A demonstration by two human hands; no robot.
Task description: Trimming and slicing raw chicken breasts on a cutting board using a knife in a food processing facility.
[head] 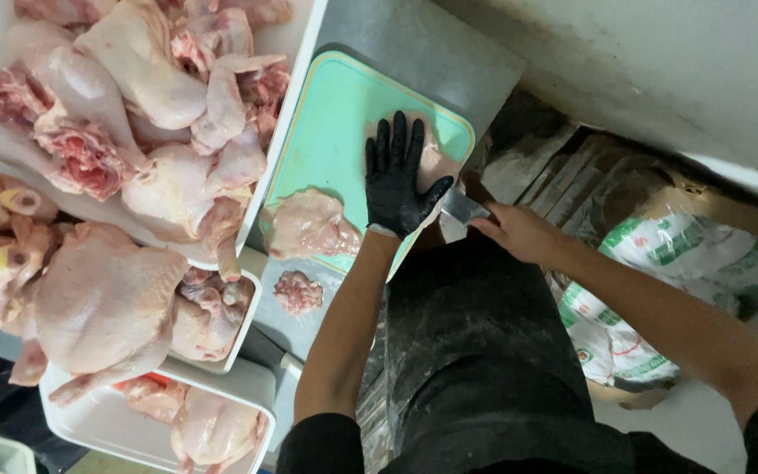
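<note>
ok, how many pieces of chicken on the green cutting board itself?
2: one piece lies bare at the board's near-left edge; another sits under the gloved left hand, mostly hidden. More may be covered.

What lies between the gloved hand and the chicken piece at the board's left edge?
Only bare green board, in the head view. The left hand presses another piece; the left piece lies apart.

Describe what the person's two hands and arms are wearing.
The left hand wears a black, slightly shiny disposable-style glove that ends at the wrist; the forearm above it is bare up to a black sleeve near the elbow. The right hand has no glove, its forearm is bare too, with a black sleeve edge at the frame's corner.
</note>
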